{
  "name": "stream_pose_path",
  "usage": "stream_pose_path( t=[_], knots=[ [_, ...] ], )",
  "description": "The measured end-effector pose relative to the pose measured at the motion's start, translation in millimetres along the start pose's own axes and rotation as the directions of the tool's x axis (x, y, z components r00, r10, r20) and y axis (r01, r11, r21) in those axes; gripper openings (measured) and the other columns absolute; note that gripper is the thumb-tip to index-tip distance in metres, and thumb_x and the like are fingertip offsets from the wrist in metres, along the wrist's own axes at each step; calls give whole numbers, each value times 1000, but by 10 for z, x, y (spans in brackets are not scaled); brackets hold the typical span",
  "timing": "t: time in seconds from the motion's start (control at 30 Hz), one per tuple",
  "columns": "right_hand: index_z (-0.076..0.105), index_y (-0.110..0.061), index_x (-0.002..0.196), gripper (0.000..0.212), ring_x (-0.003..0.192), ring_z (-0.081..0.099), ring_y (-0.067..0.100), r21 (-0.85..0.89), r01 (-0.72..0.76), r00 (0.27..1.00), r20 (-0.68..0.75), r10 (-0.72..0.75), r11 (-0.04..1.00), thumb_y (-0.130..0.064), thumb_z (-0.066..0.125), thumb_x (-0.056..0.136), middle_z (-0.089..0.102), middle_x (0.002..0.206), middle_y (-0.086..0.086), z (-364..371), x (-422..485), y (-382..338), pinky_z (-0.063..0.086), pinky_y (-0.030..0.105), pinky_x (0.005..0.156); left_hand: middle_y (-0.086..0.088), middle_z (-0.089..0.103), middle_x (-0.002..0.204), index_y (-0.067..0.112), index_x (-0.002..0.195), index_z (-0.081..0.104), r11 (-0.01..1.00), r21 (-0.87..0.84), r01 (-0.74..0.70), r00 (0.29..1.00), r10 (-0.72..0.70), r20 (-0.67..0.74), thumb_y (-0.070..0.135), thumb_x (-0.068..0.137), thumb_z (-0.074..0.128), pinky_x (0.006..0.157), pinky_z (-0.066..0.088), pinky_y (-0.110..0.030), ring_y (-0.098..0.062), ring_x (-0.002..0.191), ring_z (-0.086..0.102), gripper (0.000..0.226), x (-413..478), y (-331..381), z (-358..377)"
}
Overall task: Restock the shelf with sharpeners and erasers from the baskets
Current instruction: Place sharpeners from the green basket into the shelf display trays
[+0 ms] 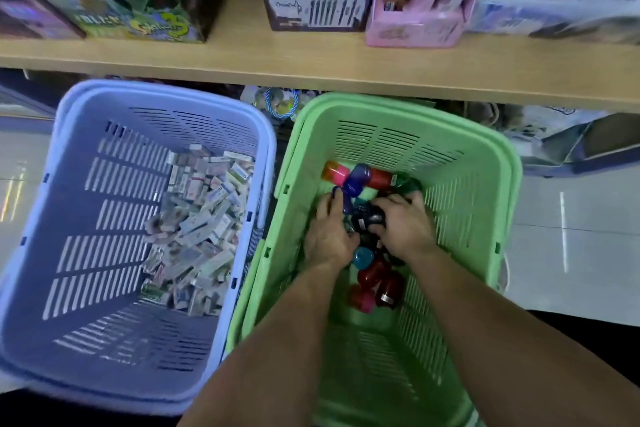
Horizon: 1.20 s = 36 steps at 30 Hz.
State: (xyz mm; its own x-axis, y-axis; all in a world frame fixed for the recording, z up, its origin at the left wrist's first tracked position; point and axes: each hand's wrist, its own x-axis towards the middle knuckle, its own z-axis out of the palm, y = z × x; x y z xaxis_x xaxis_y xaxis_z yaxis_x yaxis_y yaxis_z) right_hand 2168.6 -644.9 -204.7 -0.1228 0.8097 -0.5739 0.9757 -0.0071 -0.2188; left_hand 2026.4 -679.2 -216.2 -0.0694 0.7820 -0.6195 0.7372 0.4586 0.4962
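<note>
Judged early. Left hand (329,234) and right hand (406,229) curl around sharpeners (360,177) in green basket (513,184), 5 o'clock; erasers (204,225), 9 o'clock, untouched; shelf (311,62), 12 o'clock, shows neither.

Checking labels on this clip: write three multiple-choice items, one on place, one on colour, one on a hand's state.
1. The left hand and right hand are in: A the green basket; B a drawer; C a carton.
2. The eraser basket is: A red; B blue; C yellow.
3. The right hand's fingers: A lie straight; B curl round a dark sharpener; C hold nothing.
Answers: A, both forearms reach into it; B, its walls are pale blue; B, they wrap the sharpener.
</note>
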Motion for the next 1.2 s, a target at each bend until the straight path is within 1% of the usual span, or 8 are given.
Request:
stream_pose_path(
  t=[0.17, 0.33, 0.5, 0.7, 0.77, 0.93, 1.03, 1.2],
  knots=[
    [54, -29, 133, 37, 118, 38, 22, 142, -104, 990, -79, 116, 984, -37, 60, 97, 67, 125, -7, 68, -14, 32, 40, 38, 92, 9, 29, 151, 36, 144, 46, 988, -150, 21, 999, -15, 42, 28, 86, 80, 110, 44, -38, -22, 124, 52, 68, 153, -30, -62],
    [53, -26, 128, 33, 115, 48, 27, 300, -143, 969, -149, 195, 943, -32, 62, 97, 63, 124, -1, 56, 36, 5, 44, 40, 93, 9, 57, 129, 31, 126, 54, 959, -282, 8, 996, -33, -81, 31, 88, 78, 104, 44, -33, -12, 114, 54, 45, 147, -88, 37],
    [52, -27, 125, 35, 95, 64, 26, 572, -186, 945, -120, 305, 799, -32, 68, 94, 65, 110, 5, 26, 101, -7, 55, 39, 91, 7, 70, 112, 31, 119, 57, 896, -434, 96, 984, -152, -95, 41, 97, 65, 93, 52, -36, -18, 104, 64, 25, 136, -43, 62],
    [53, -22, 123, 30, 91, 61, 15, 775, -136, 897, -167, 408, 617, -23, 67, 96, 62, 103, -8, -105, 160, -21, 37, 8, 64, 10, 68, 105, 35, 112, 56, 850, -510, 129, 960, -237, -151, 28, 98, 65, 84, 59, -40, -21, 93, 69, 17, 225, 148, 25],
    [56, -26, 130, 34, 90, 60, 10, 798, -125, 894, -168, 416, 590, -21, 65, 98, 62, 107, -11, -146, 197, -30, 34, 2, 63, 9, 67, 108, 37, 109, 57, 829, -548, 107, 959, -231, -162, 26, 97, 65, 81, 56, -35, -20, 93, 68, 19, 295, 215, 7],
    [62, -21, 126, 30, 98, 64, 17, 822, -162, 916, -81, 393, 547, -22, 65, 96, 65, 108, -7, -145, 356, -26, 44, 23, 83, -1, 67, 117, 27, 121, 56, 869, -485, 94, 970, -189, -152, 29, 96, 65, 90, 51, -32, -24, 102, 65, 26, 546, 354, -25],
    [61, -17, 128, 31, 100, 58, 14, 837, -194, 917, -31, 397, 512, -22, 64, 97, 59, 109, -8, -129, 427, -30, 40, 24, 87, 0, 68, 113, 24, 124, 55, 912, -400, 92, 974, -165, -153, 33, 95, 69, 83, 46, -28, -22, 100, 64, 33, 608, 364, -31],
    [59, -18, 132, 33, 90, 56, 9, 842, -188, 904, -52, 424, 506, -16, 60, 99, 64, 119, -3, -69, 420, 18, 40, 17, 76, 4, 51, 137, 25, 126, 61, 963, -263, -62, 978, 6, -209, 23, 97, 66, 102, 50, -35, -20, 117, 57, 30, 515, 358, 137]
  ],
)
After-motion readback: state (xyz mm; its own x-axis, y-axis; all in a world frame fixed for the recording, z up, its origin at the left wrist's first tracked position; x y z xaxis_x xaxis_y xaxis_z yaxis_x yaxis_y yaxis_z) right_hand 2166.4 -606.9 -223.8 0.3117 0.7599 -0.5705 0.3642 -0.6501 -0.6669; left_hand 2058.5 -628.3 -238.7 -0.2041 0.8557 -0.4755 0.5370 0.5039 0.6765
